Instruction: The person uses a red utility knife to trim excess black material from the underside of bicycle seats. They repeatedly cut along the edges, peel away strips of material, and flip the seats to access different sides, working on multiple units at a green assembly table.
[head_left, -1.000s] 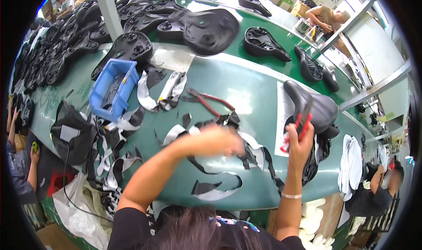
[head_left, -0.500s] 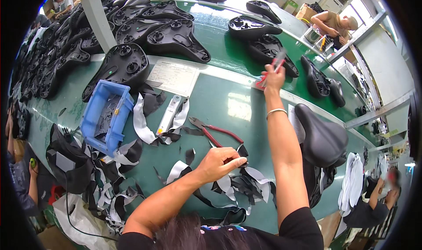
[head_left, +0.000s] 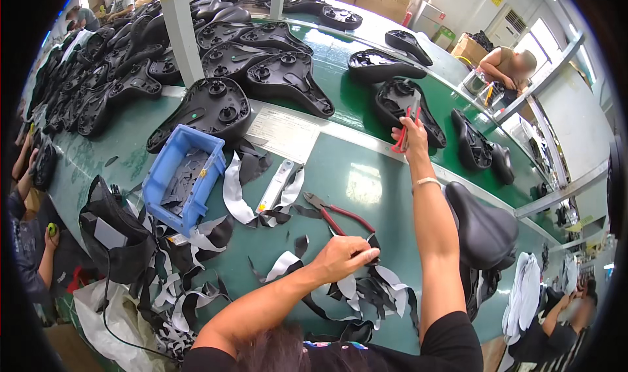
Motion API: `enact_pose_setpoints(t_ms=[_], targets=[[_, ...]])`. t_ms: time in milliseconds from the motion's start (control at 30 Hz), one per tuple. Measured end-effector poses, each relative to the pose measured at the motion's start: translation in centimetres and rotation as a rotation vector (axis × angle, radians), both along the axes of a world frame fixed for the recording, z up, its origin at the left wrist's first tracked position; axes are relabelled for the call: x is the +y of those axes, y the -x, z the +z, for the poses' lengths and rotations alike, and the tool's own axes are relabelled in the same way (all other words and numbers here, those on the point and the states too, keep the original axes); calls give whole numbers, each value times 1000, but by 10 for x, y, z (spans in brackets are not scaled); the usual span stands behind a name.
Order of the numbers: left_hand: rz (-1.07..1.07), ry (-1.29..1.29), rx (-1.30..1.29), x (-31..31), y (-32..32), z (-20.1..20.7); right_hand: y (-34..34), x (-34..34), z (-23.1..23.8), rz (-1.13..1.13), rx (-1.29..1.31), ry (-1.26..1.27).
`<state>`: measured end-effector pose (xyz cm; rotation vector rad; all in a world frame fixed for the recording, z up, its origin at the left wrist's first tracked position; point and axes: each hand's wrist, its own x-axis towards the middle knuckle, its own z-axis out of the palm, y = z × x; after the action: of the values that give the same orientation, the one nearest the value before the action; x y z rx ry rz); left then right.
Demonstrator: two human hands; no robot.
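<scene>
My right hand (head_left: 413, 136) reaches far forward, closed round red-handled snips (head_left: 411, 120) whose grey tips point away from me. Just beyond it, a black bicycle saddle (head_left: 399, 97) lies underside up on the green belt; whether the tips touch it I cannot tell. Low over the table, my left hand (head_left: 343, 257) has thumb and fingers pressed together near a small dark piece; what the pinch holds is hidden. Cutting pliers (head_left: 343, 218) with dark red handles lie open just beyond my left hand. Black and white fabric strips (head_left: 376, 287) are strewn around and beneath it.
A blue bin (head_left: 186, 182) with dark scraps stands left, near a black pouch (head_left: 111, 231). Upturned saddles (head_left: 288, 77) crowd the far left. An upright saddle (head_left: 484, 225) sits beside my right forearm. Metal posts (head_left: 180, 35) rise across the belt. A co-worker (head_left: 507, 71) sits at far right.
The whole view has shifted, so the scene sits lower and further right. My right hand stays outstretched, its snips no longer blurred. My left hand remains pinched over the strips.
</scene>
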<state>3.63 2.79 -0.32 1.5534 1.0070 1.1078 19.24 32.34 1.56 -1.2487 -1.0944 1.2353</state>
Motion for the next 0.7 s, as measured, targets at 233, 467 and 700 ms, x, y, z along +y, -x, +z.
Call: enact_pose_setpoints(t_ms=[233, 467, 700], targets=[[-47, 648, -1094, 16, 10, -1, -78, -223, 57, 250, -89, 77], [-315, 667, -507, -9, 30, 36, -78, -350, 50, 458, -587, -90], [-125, 611, -274, -39, 56, 65, -102, -398, 58, 430, -918, -543]])
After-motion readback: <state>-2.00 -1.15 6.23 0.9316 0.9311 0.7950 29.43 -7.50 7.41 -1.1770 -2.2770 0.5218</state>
